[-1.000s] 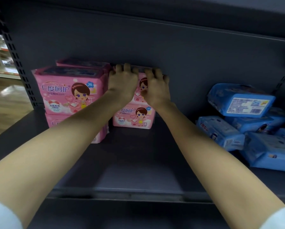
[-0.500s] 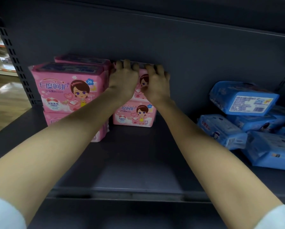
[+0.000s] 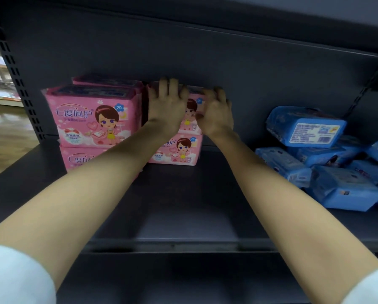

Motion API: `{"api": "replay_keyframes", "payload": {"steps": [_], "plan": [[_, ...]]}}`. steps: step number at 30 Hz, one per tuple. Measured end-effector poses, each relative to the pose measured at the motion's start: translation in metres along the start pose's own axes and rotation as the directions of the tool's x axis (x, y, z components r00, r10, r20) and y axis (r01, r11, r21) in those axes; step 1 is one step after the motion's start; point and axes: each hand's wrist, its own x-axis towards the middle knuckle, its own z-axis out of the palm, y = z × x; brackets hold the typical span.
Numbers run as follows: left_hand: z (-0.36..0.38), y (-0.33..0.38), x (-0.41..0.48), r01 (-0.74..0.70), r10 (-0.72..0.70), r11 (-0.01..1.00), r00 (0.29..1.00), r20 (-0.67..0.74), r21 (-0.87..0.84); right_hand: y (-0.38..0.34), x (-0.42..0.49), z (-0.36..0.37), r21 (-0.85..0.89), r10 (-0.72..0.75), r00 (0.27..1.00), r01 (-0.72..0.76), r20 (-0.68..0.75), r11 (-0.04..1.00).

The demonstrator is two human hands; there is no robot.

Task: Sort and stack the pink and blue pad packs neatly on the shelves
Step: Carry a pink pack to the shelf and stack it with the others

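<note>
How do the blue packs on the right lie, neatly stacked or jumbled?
Jumbled. The blue packs lie tilted at different angles, overlapping in a loose heap on the shelf.

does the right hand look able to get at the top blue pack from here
Probably yes: the right hand holds the upper pink pack, but only bare shelf lies between it and the top blue pack, nothing blocking.
</note>
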Motion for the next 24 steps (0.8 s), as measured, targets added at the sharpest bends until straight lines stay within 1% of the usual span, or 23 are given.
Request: {"api": "replay_keyframes", "payload": {"steps": [1, 3, 5, 7, 8, 10, 12, 14, 18, 24], "plan": [[-0.001, 0.004, -0.002, -0.021, 0.021, 1.0, 1.0, -0.021, 0.006, 0.001, -0.002, -0.003, 0.0, 0.009, 1.0, -0.009, -0.003, 1.0], [-0.002, 0.011, -0.006, -0.1, 0.104, 0.994, 0.986, -0.133, 0.035, 0.004, -0.007, -0.007, -0.013, 0.037, 0.999, -0.037, -0.012, 0.999], [-0.004, 0.016, -0.011, -0.192, 0.199, 0.98, 0.965, -0.173, 0.061, 0.008, -0.016, -0.01, -0.063, 0.066, 0.998, -0.067, -0.021, 0.996], [-0.004, 0.02, -0.018, -0.28, 0.276, 0.96, 0.945, -0.176, 0.002, 0.012, -0.027, -0.011, -0.105, 0.081, 0.997, -0.081, -0.006, 0.991], [-0.002, 0.022, -0.022, -0.295, 0.285, 0.955, 0.943, -0.173, -0.032, 0.013, -0.033, -0.011, -0.114, 0.086, 0.996, -0.083, 0.018, 0.99], [-0.001, 0.028, -0.031, -0.308, 0.296, 0.949, 0.946, -0.134, -0.075, 0.017, -0.048, -0.011, -0.124, 0.095, 0.993, -0.085, 0.07, 0.989], [0.0, 0.034, -0.04, -0.296, 0.293, 0.946, 0.955, -0.04, -0.134, 0.021, -0.064, -0.012, -0.134, 0.105, 0.988, -0.09, 0.111, 0.987], [0.004, 0.04, -0.047, -0.26, 0.269, 0.954, 0.962, 0.038, -0.15, 0.026, -0.077, -0.014, -0.136, 0.115, 0.983, -0.095, 0.145, 0.986], [0.012, 0.052, -0.061, -0.292, 0.308, 0.943, 0.948, 0.085, -0.163, 0.037, -0.099, -0.02, -0.181, 0.154, 0.969, -0.118, 0.195, 0.976], [0.012, 0.08, -0.073, -0.305, 0.339, 0.93, 0.927, 0.16, -0.205, 0.066, -0.122, -0.037, -0.217, 0.229, 0.951, -0.183, 0.209, 0.959]]}}
